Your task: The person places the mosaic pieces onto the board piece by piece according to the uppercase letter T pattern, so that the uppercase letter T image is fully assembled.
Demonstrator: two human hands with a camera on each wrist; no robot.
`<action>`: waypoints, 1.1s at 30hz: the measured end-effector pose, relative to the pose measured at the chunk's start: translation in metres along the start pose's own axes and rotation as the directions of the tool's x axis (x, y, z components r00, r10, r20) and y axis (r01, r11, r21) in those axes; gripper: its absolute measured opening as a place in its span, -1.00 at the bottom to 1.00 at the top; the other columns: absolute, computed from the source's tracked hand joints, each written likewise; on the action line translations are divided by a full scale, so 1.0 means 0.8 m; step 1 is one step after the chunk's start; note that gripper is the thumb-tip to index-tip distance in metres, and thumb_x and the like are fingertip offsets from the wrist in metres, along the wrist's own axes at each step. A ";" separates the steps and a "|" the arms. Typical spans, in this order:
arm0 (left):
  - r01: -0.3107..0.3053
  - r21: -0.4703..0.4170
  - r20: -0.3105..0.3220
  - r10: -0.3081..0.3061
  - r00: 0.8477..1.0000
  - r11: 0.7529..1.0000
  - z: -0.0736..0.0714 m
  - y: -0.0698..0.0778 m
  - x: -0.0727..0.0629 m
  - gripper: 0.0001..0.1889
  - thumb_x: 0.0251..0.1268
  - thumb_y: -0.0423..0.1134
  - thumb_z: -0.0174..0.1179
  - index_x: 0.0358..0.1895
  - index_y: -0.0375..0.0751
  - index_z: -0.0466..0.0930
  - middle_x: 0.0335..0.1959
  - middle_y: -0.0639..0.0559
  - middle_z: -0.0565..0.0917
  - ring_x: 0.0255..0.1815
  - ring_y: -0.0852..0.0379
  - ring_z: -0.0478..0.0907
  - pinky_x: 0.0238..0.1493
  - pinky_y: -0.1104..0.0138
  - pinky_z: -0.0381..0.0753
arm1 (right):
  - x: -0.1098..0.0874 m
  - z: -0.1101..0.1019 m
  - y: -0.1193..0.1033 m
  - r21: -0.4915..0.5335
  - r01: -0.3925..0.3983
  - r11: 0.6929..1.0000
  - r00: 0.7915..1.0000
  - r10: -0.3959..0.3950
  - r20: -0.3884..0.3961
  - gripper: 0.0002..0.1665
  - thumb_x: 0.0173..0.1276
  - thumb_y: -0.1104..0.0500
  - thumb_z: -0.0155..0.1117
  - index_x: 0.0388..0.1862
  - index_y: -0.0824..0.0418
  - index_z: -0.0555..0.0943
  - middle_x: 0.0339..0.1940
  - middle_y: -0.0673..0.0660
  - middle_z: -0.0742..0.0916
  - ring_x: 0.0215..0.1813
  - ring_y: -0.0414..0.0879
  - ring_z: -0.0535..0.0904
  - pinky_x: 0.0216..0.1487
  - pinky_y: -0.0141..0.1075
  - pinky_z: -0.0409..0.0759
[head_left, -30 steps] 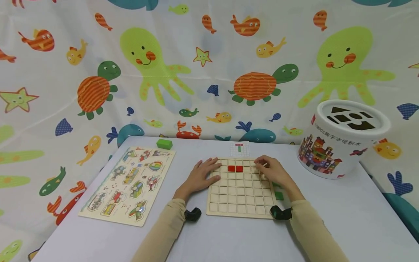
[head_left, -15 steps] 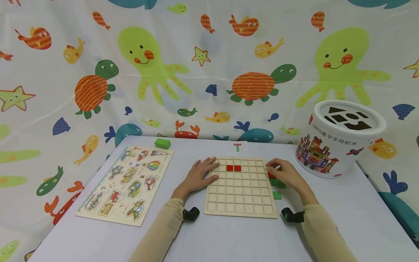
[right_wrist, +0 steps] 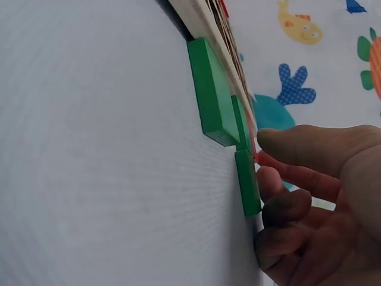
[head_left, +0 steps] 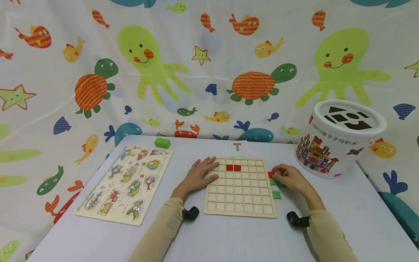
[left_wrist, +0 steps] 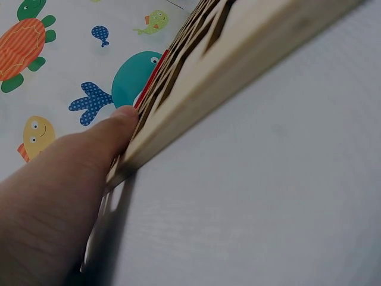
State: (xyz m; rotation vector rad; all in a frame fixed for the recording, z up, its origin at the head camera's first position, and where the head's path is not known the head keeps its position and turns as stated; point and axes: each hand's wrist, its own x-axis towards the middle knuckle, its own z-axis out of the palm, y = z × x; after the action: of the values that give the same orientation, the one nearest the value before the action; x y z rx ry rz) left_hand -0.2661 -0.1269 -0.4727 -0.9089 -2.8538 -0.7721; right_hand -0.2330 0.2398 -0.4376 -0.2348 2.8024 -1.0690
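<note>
A wooden grid board (head_left: 240, 196) lies flat on the table, with two red tiles (head_left: 233, 167) side by side in its upper part. My left hand (head_left: 198, 177) rests on the board's left side, fingers spread over the edge; the left wrist view shows the thumb (left_wrist: 122, 122) on the rim. Just right of the board, the thumb and index finger of my right hand (head_left: 291, 178) are at a loose red tile (head_left: 270, 174). Whether they pinch it is hidden. Several green tiles (head_left: 276, 195) lie beside and below it; the right wrist view shows these green tiles (right_wrist: 211, 92) near the fingers.
Behind the board lies a small pattern card (head_left: 238, 148) with a red and green T. A picture puzzle board (head_left: 124, 185) and a green block (head_left: 162, 143) are on the left. At right stands a large white bucket (head_left: 340, 140). A printed curtain (head_left: 183, 43) hangs behind.
My right hand has moved right, from over the board's upper right to the loose red tile beside it. My left hand stays in place on the board. The view shifted slightly.
</note>
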 end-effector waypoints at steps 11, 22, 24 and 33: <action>-0.009 0.001 -0.014 0.009 1.000 1.000 0.001 -0.002 0.001 -0.42 0.32 0.12 0.08 0.36 0.03 0.35 0.47 0.01 0.23 0.52 -0.03 0.07 0.46 -0.11 -0.09 | 0.000 0.002 0.002 -0.006 0.011 1.000 1.000 -0.011 -0.020 -0.70 0.34 0.19 0.18 0.00 0.30 0.53 -0.34 0.11 0.55 -0.28 -0.09 0.42 -0.28 -0.31 0.38; -0.023 -0.003 -0.002 0.023 1.000 1.000 0.001 -0.001 0.000 -0.42 0.33 0.13 0.06 0.36 0.00 0.34 0.47 0.00 0.23 0.52 -0.04 0.08 0.46 -0.12 -0.08 | -0.001 0.006 0.004 0.058 -0.023 0.998 0.998 0.026 -0.054 -0.73 0.32 0.23 0.19 -0.07 0.32 0.43 -0.25 0.20 0.58 -0.25 -0.04 0.45 -0.34 -0.33 0.45; -0.012 0.004 0.000 0.012 1.000 1.000 0.000 -0.001 -0.002 -0.42 0.33 0.14 0.06 0.36 0.02 0.34 0.47 0.01 0.23 0.52 -0.03 0.08 0.46 -0.12 -0.08 | -0.001 0.007 0.003 0.064 -0.015 0.998 0.999 0.018 -0.039 -0.70 0.33 0.22 0.17 -0.01 0.33 0.42 -0.24 0.20 0.57 -0.24 -0.04 0.45 -0.32 -0.32 0.45; -0.002 0.013 0.002 0.002 1.000 1.000 0.001 -0.005 0.000 -0.41 0.33 0.17 0.03 0.38 0.08 0.32 0.48 0.06 0.20 0.53 0.01 0.05 0.48 -0.08 -0.10 | 0.001 0.008 -0.004 0.044 -0.049 0.998 0.999 0.049 0.000 -0.67 0.35 0.23 0.05 0.06 0.31 0.49 -0.15 0.24 0.62 -0.19 -0.01 0.47 -0.29 -0.31 0.46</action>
State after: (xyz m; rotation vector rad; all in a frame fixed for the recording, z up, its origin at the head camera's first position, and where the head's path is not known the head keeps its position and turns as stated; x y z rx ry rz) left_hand -0.2681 -0.1297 -0.4749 -0.9117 -2.8554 -0.7518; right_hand -0.2328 0.2332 -0.4399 -0.1602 2.7676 -1.1183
